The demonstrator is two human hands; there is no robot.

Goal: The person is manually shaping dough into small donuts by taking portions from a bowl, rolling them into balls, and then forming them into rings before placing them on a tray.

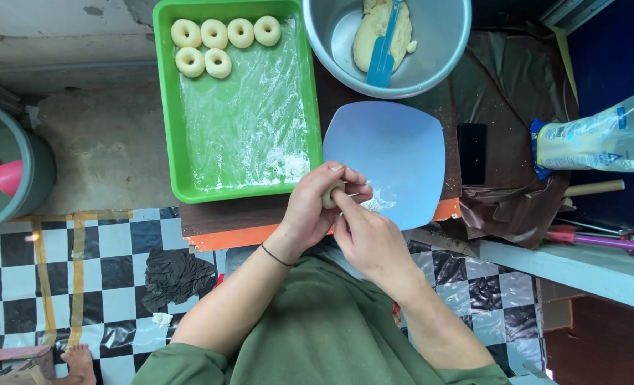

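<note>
The green rectangular plastic tray (171, 107) is lined with floured clear film and holds six pale dough rings (217, 43) in its far left corner. The round grey metal bowl (445, 50) contains a lump of pale dough (370, 36) and a blue plastic scraper (383, 53), whose long axis points away from the person. The left hand (310, 210) and the right hand (370, 239) close their fingers around a small pale dough piece (330, 194) over the near edge of the light blue square plate (395, 146). Its direction I cannot tell.
</note>
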